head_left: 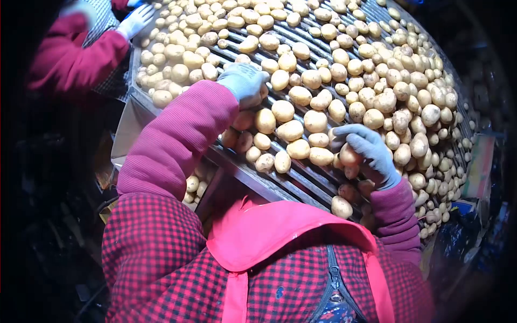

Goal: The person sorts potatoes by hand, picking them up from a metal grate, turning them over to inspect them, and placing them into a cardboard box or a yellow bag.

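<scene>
Many pale potatoes lie across a slatted metal roller surface. My left hand, in a grey glove, reaches over the rollers at the upper middle with its fingers curled down; a potato shows at its right edge, but its fingertips are hidden. To the right, my right hand, also gloved, has its fingers bent round a reddish potato among the others. One pale potato rests just below that hand, near the front edge of the rollers.
At the upper left, a co-worker's white-gloved hand and red sleeve reach to the potatoes. A metal side rail runs along the near edge. More potatoes lie in an opening below it. Dark plastic sits at the right.
</scene>
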